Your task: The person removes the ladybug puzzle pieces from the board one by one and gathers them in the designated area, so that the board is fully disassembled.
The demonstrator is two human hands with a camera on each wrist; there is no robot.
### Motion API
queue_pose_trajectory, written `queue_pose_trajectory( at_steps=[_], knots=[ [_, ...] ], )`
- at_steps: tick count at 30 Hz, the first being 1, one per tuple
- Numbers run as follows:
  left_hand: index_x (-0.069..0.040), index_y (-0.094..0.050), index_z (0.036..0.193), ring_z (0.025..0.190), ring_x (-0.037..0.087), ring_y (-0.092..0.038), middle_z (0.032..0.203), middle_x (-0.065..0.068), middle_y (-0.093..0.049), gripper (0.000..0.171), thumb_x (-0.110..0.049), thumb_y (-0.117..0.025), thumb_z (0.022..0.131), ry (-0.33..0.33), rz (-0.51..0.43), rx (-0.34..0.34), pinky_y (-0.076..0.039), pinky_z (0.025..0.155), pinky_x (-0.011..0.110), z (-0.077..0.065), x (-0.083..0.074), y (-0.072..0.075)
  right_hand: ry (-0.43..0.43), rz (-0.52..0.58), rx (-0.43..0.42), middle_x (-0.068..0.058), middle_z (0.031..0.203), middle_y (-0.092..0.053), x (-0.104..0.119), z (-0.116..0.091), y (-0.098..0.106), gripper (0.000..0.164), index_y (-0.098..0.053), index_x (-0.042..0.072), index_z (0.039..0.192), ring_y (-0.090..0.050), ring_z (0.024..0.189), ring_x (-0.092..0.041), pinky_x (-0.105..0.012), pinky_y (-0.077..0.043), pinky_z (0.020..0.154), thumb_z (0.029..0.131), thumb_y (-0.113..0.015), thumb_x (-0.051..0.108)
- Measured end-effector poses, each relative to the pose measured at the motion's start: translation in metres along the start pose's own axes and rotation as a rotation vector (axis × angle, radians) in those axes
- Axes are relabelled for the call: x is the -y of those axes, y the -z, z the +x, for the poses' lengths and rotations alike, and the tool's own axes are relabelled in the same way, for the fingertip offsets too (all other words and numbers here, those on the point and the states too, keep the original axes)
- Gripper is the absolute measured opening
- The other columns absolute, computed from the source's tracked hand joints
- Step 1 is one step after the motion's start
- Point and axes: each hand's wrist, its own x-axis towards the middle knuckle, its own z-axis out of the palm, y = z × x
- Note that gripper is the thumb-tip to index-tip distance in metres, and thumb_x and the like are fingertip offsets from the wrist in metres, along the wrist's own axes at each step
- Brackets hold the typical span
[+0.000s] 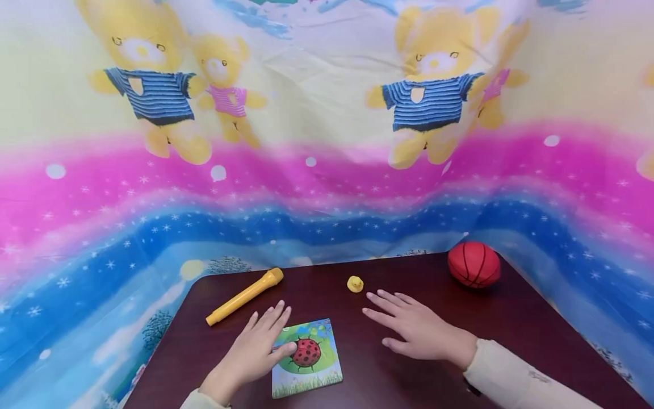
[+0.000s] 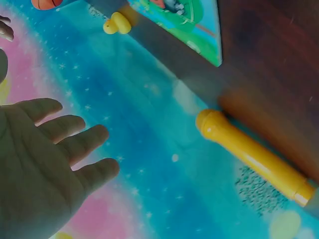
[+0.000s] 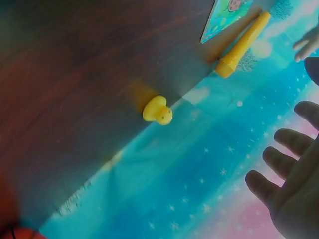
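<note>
Hanging cloth (image 1: 317,182): runs the full width behind my table (image 1: 511,324), pink and blue bands with snowflakes, yellow bears up top in striped shirts, some blue, some pink.
Yellow mic (image 1: 242,297): leftmost thing on the dark brown tabletop, lying on a slant near the back edge, round head toward the back, narrow end pointing front left.
Left hand (image 1: 252,346): fingers straight and a little apart, gripping zilch, cream cuff (image 1: 200,401) at the wrist. It's between the mic and the card, on the front side.
Ladybug card (image 1: 313,360): flat on the table between my two hands, red spotted bug on green, grass along the near edge. My left thumb overlaps it in the head view, but honestly can't tell if it's touching.
Rubber duck (image 1: 355,284): tiny yellow guy behind the card, close to the table's back edge, just beside my right fingertips with a small gap.
Right hand (image 1: 419,329): also holding nada, fingers spread and pretty straight, cream sleeve (image 1: 516,372) running off to the lower right.
Red ball (image 1: 474,265): black basketball lines, parked at the back right corner, apart from my right hand.
</note>
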Motion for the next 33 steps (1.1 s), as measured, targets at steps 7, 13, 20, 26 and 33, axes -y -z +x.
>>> queue_pose_trajectory(
  at_steps=[7,13,20,26,33],
  knots=[
    [-0.006,-0.026,0.149,0.140,0.036,-0.022,0.156,0.012,-0.018,0.079,-0.059,-0.043,0.093,0.066,-0.039,0.068,-0.015,0.109,0.060,0.008,0.019,-0.018,-0.066,0.138,0.053,-0.006,0.153,-0.029,0.005,0.028,-0.031,0.058,-0.040,0.022,0.145,-0.026,0.141,-0.028,-0.051,-0.029,0.107,0.093,-0.055,0.041],
    [-0.004,-0.027,0.148,0.139,0.040,-0.023,0.155,0.016,-0.019,0.078,-0.055,-0.046,0.093,0.055,-0.072,0.110,-0.017,0.108,0.061,0.015,0.025,-0.037,-0.159,0.217,0.119,-0.004,0.151,-0.033,0.006,0.036,-0.050,0.053,-0.046,0.023,0.142,-0.026,0.141,-0.027,-0.052,-0.027,0.108,0.093,-0.054,0.042],
    [-0.009,-0.031,0.148,0.136,0.045,-0.025,0.153,0.020,-0.023,0.075,-0.053,-0.051,0.092,0.054,-0.094,0.192,-0.022,0.105,0.062,0.018,0.023,-0.055,-0.169,0.245,0.134,-0.008,0.141,-0.048,0.004,0.044,-0.066,0.045,-0.058,0.017,0.132,-0.034,0.137,-0.029,-0.053,-0.032,0.104,0.093,-0.055,0.040],
    [-0.012,-0.034,0.147,0.134,0.052,-0.022,0.152,0.022,-0.022,0.074,-0.052,-0.056,0.089,0.142,-0.094,0.240,-0.025,0.102,0.064,0.020,0.024,-0.062,-0.160,0.273,0.174,-0.008,0.136,-0.053,0.012,0.059,-0.081,0.045,-0.059,0.012,0.130,-0.037,0.135,-0.027,-0.049,-0.030,0.107,0.095,-0.052,0.039],
    [-0.016,-0.045,0.142,0.131,0.056,-0.025,0.151,0.021,-0.027,0.067,-0.053,-0.058,0.087,0.215,0.018,0.259,-0.030,0.098,0.065,0.029,0.019,-0.062,-0.181,0.265,0.215,-0.009,0.137,-0.052,0.015,0.084,-0.087,0.047,-0.058,0.009,0.131,-0.038,0.134,-0.028,-0.050,-0.027,0.109,0.094,-0.054,0.037]
  ],
)
